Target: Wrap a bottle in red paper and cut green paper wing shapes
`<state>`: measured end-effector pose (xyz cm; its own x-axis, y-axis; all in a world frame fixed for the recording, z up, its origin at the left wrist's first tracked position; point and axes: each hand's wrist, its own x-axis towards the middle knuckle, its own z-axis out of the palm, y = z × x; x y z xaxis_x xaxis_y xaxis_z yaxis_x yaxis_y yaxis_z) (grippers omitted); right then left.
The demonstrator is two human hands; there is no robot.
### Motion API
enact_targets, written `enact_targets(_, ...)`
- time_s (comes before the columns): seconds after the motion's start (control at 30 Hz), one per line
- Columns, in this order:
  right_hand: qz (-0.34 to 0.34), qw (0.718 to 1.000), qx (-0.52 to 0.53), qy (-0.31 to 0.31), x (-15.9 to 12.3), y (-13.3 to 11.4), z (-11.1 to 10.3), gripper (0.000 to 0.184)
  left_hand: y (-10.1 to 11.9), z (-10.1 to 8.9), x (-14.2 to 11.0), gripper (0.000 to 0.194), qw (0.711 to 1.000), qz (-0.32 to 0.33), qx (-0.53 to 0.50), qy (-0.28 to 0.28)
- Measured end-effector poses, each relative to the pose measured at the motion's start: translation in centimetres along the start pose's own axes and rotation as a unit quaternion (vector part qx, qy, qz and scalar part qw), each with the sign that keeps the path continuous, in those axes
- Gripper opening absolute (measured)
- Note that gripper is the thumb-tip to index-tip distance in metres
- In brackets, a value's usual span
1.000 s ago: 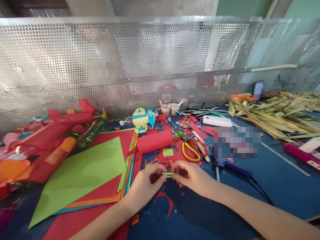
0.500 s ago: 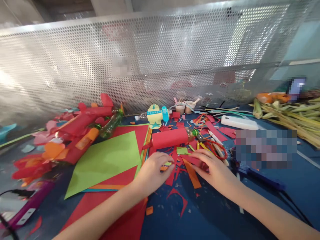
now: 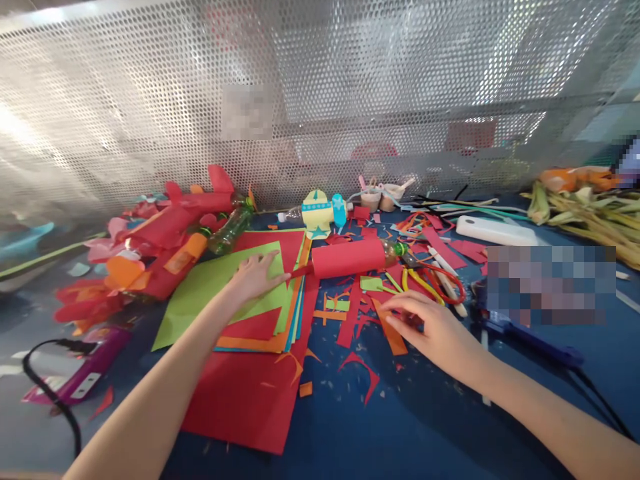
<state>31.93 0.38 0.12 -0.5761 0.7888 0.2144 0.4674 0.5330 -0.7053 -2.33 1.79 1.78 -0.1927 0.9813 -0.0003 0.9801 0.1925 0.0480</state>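
Note:
My left hand rests over the light green paper sheet, fingers spread, beside the tail of a red paper-wrapped bottle. Under the green sheet lies a stack of coloured papers, with a large red sheet at the bottom. On the right, my right hand hovers by an orange paper strip, thumb and fingers slightly apart with nothing visible between them. Green and orange scraps lie between the hands. Just beyond the right hand is a yellow-handled tool.
Red paper-covered bottles crowd the left, behind a purple power strip. A yellow-and-blue decorated bottle and small cups stand by the perforated metal panel. A blue glue gun with its cord and dried husks lie right.
My left hand has moved left and away from the paper scraps onto the green sheet, its fingers spreading. The right hand stays near the orange strip. The view has shifted slightly.

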Motion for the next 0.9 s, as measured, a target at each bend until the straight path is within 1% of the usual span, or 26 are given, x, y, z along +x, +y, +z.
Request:
enact_targets(0.2,-0.008,1.0,0.0,-0.009,-0.1,0.0,0.2,0.016,-0.5,0.2,0.4,0.067,0.999,0.02,0.008,0.03)
enact_targets(0.3,-0.007,1.0,0.002,-0.009,0.0,-0.1,0.3,0.014,-0.7,-0.2,0.5,0.058,0.997,0.036,0.003,0.067)
enact_targets(0.37,-0.008,1.0,0.004,-0.007,0.1,-0.2,0.2,0.014,-0.7,-1.0,0.2,0.049,0.994,0.042,-0.004,0.104)
enact_targets(0.43,-0.01,1.0,0.006,-0.006,0.3,-0.3,0.1,0.014,-0.4,-2.1,-0.3,0.045,0.988,0.03,-0.01,0.154)
enact_targets(0.53,-0.006,1.0,0.023,-0.002,0.3,-0.5,0.0,0.014,0.7,-3.9,-1.3,0.051,0.969,-0.008,-0.009,0.247)
enact_targets(0.57,-0.003,0.999,0.037,-0.001,0.3,-0.5,0.1,0.013,1.4,-4.3,-1.7,0.049,0.958,-0.013,-0.006,0.288)
enact_targets(0.6,0.003,0.998,0.057,-0.001,0.3,-0.5,0.1,0.013,2.1,-4.6,-2.2,0.044,0.934,-0.021,-0.004,0.356)
enact_targets(0.63,0.009,0.996,0.087,-0.006,0.3,-0.5,0.2,0.016,3.0,-4.8,-2.8,0.04,0.914,0.0,0.0,0.405)
enact_targets(0.67,0.017,0.992,0.126,-0.014,0.2,-0.5,0.2,0.022,4.0,-4.8,-3.4,0.037,0.904,0.051,0.003,0.426)
enact_targets(0.73,0.036,0.971,0.235,-0.035,0.1,-0.5,0.3,0.043,6.1,-4.3,-5.0,0.037,0.883,0.179,0.0,0.434)
enact_targets(0.8,0.06,0.927,0.365,-0.057,0.1,-0.6,0.3,0.061,8.1,-3.3,-6.8,0.045,0.873,0.304,-0.012,0.381)
enact_targets(0.83,0.07,0.9,0.425,-0.07,0.2,-0.7,0.2,0.065,9.1,-2.7,-7.6,0.048,0.868,0.356,-0.019,0.345)
enact_targets(0.87,0.078,0.875,0.471,-0.082,0.2,-0.8,0.2,0.065,9.9,-2.1,-8.5,0.05,0.871,0.383,-0.024,0.307)
enact_targets(0.9,0.087,0.857,0.5,-0.093,0.3,-0.9,0.1,0.063,10.6,-1.6,-9.2,0.052,0.875,0.4,-0.032,0.273)
